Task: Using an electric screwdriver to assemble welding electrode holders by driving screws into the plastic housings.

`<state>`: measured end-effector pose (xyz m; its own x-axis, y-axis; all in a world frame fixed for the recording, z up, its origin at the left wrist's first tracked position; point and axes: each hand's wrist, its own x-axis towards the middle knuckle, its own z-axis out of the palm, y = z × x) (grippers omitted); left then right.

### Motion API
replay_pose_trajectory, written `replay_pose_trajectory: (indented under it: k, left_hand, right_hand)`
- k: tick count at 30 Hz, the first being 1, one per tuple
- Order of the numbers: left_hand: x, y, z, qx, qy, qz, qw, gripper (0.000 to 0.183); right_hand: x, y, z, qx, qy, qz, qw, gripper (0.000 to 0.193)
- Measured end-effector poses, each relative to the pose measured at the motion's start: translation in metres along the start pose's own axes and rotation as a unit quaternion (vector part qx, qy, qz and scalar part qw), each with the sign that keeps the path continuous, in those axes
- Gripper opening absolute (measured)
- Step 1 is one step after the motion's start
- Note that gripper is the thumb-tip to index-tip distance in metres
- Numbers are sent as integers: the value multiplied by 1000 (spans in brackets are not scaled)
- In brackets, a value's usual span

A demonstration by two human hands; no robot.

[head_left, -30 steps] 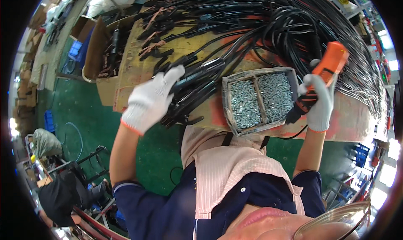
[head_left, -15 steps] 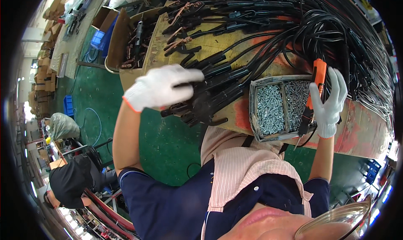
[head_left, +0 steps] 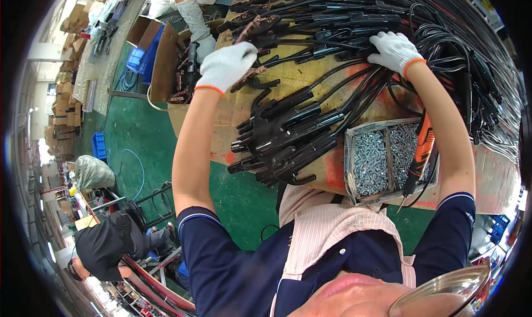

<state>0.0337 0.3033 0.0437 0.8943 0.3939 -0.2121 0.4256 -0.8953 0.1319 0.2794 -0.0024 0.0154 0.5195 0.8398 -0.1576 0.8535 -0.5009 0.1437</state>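
A row of black cables [head_left: 324, 51] with copper ends [head_left: 249, 28] lay across the far part of the yellow, red-stained table [head_left: 332, 87], running from its left edge toward a coiled bundle on the right. At the row's left end the gloved left hand [head_left: 228, 67] was beside the copper ends, fingers curled — whether they pinched anything could not be told. The gloved right hand [head_left: 395, 52] reached palm-down over the cables beside the coils, fingers bent; its grip could not be made out either. Nearer the body sat a pile of black handles [head_left: 293, 134], and right of it a two-part tray [head_left: 350, 167] of silvery screws [head_left: 369, 164], an orange driver [head_left: 423, 145] slanting across its right side. Left of the table, a co-worker's patterned sleeve [head_left: 191, 20] reached toward an open cardboard box [head_left: 162, 64].
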Motion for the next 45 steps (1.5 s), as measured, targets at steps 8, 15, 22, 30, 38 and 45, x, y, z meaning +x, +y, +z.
replay_pose_trajectory:
  k: [8,15,22,30,38,45]
  left_hand:
    - [20,-5,-28,-45,158,-63,984,35]
    - [-11,18,17,172,-4,113,978,43]
    - [16,45,19,254,-17,94,963,48]
    - [-7,21,-2,364,88,169,912,16]
    - [-90,34,-65,152,238,284,916,28]
    - [-156,80,-48,-286,74,43,955,36]
  right_hand:
    - [-5,4,-9,130,9,-5,991,56]
    - [-12,6,-15,363,8,34,931,74]
    - [-8,8,-18,388,17,69,919,82]
    - [-13,2,7,189,94,-61,976,53]
    - [-18,-5,12,139,172,-66,973,55]
    - [-62,-104,-32,65,321,-238,914,46]
